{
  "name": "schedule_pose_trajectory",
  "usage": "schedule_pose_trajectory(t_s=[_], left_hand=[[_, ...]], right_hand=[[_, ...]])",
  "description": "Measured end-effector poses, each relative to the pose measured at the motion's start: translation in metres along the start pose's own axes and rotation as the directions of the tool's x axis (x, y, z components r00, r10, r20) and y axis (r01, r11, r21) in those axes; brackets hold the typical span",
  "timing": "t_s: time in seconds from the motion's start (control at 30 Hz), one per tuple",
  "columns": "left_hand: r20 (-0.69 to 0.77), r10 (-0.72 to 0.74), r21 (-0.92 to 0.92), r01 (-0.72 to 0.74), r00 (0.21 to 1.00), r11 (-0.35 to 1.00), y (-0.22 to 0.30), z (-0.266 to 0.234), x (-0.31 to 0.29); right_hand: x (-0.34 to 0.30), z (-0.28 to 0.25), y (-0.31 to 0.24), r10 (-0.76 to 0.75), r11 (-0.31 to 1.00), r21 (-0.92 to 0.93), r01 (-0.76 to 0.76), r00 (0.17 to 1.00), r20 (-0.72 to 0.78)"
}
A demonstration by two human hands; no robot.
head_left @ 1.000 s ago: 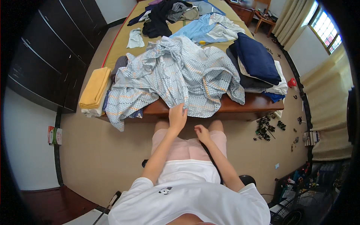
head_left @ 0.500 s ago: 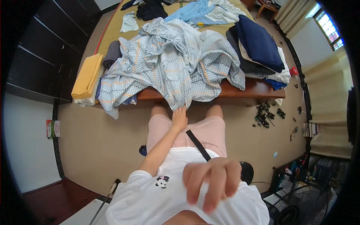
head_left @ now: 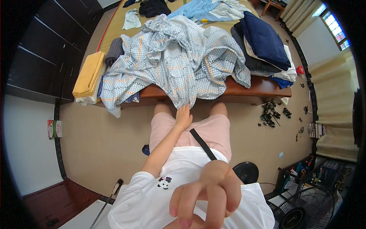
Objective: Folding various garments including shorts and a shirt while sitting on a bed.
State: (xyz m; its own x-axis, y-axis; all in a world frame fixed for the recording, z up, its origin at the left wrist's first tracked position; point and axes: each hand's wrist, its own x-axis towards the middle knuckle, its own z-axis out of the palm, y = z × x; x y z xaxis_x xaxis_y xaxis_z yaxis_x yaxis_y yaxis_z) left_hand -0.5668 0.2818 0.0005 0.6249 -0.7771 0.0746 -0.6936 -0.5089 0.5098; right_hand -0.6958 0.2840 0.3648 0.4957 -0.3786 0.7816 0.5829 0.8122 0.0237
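A large crumpled bed sheet (head_left: 179, 57), light grey-blue with zigzag rows and orange streaks, lies heaped over the near end of the bed. One corner of it hangs down in front of me, where my left hand (head_left: 184, 116) is closed on its edge above my lap; the thumb is hidden. My right hand (head_left: 209, 192) is raised close in front of my chest, fingers apart and bent downward, with nothing visible in it.
Folded dark blue clothes (head_left: 265, 42) are stacked right of the sheet. On the left sit a folded yellow cloth (head_left: 88, 74) and a rolled grey cloth (head_left: 114, 52). Behind lie loose blue garments (head_left: 198, 11). A wooden bed edge (head_left: 251, 91) faces my knees; a fan (head_left: 301, 210) stands lower right.
My right hand has come lower and slightly left, toward my upper chest. My left hand stays at the sheet's hanging corner.
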Motion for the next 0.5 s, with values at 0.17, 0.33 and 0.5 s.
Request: schedule_pose_trajectory(t_s=[0.17,0.33,0.5], left_hand=[[-0.036,0.023,0.003,-0.023,0.999,1.0,0.006,-0.008,0.003],[-0.159,0.212,-0.028,-0.219,0.964,0.975,0.045,-0.04,0.012],[-0.061,0.241,0.268,-0.217,0.969,0.939,0.096,-0.033,-0.004]], right_hand=[[0.002,-0.029,-0.015,0.216,0.973,0.015,-0.23,0.932,0.291],[0.003,-0.055,-0.032,0.515,0.579,-0.656,-0.484,0.841,-0.166],[-0.041,-0.192,-0.004,0.355,-0.517,-0.766,-0.382,0.718,-0.598]])
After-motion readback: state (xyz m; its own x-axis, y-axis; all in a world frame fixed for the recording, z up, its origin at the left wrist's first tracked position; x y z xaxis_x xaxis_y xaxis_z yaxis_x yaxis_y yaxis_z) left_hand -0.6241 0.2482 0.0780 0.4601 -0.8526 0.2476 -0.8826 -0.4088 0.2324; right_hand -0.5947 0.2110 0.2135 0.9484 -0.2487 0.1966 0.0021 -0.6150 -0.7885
